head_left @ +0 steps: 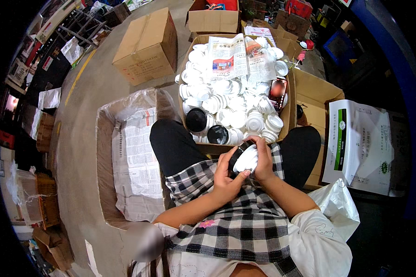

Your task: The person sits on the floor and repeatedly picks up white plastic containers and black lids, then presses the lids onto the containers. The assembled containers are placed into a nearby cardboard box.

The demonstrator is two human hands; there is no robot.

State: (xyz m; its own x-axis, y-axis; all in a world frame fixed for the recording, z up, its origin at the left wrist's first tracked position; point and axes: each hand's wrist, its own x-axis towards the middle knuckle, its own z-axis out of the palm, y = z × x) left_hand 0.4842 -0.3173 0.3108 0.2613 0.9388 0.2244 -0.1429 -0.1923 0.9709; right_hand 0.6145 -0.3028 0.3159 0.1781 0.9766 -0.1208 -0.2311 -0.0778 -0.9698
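Above my lap, a white round plastic lid (247, 160) is pressed against a black round lid (237, 156), held between my two hands. My left hand (227, 177) is closed around the left and lower side, its thumb on the white lid. My right hand (263, 161) grips from the right, fingers curled over the top edge. Whether the two lids are joined cannot be seen. Just beyond my hands stands a cardboard box (291, 111) heaped with white plastic lids (238, 119). Two loose black lids, one at the left (196, 120) and one nearer (217, 134), lie on the heap.
Newspaper sheets (227, 57) cover the far part of the heap. To my left stands an open carton (107, 184) lined with newspaper (136, 161). A closed carton (145, 46) sits on the floor beyond it. A white printed carton panel (360, 147) is at my right.
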